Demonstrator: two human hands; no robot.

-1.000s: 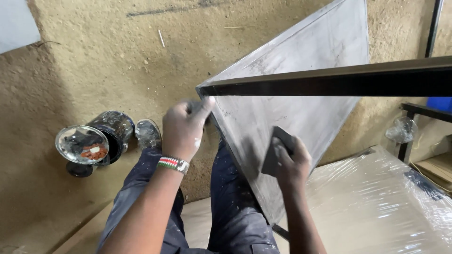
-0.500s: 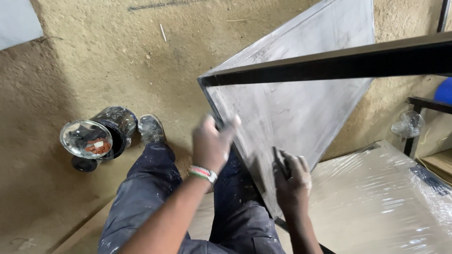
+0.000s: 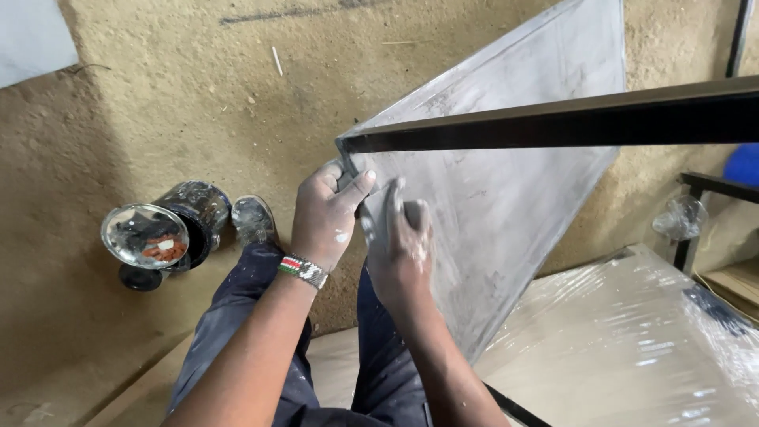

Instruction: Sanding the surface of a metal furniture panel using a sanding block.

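Grey and dusty, the flat panel (image 3: 506,166) stands tilted on edge in front of the person, set in a dark metal frame whose upper bar (image 3: 569,122) runs across the view to the right. The left hand (image 3: 324,217) is clamped over the frame's near corner, thumb on the panel face and fingers wrapped behind the edge, which looks like a way to steady the sheet while it is worked on. The right hand (image 3: 403,245) lies just beside it, pressed palm-down on the grey face near that same corner; its fingers are curled, but whether anything sits under them cannot be told from this angle. Both hands are smeared with pale dust, and a beaded wristband (image 3: 299,270) circles the left wrist.

Below the hands are the person's paint-flecked dark trousers (image 3: 237,332), and a spattered shoe (image 3: 251,220) rests on the ground. Next to the shoe stands a dark paint tin (image 3: 194,213) with its shiny lid (image 3: 145,236) leaning against it.

The ground is a rough, sandy-tan floor (image 3: 158,103), strewn with small splinters. At lower right lies a board wrapped in clear plastic film (image 3: 632,332), with a dark table leg (image 3: 688,213) and a crumpled bit of plastic (image 3: 676,215) beyond it.
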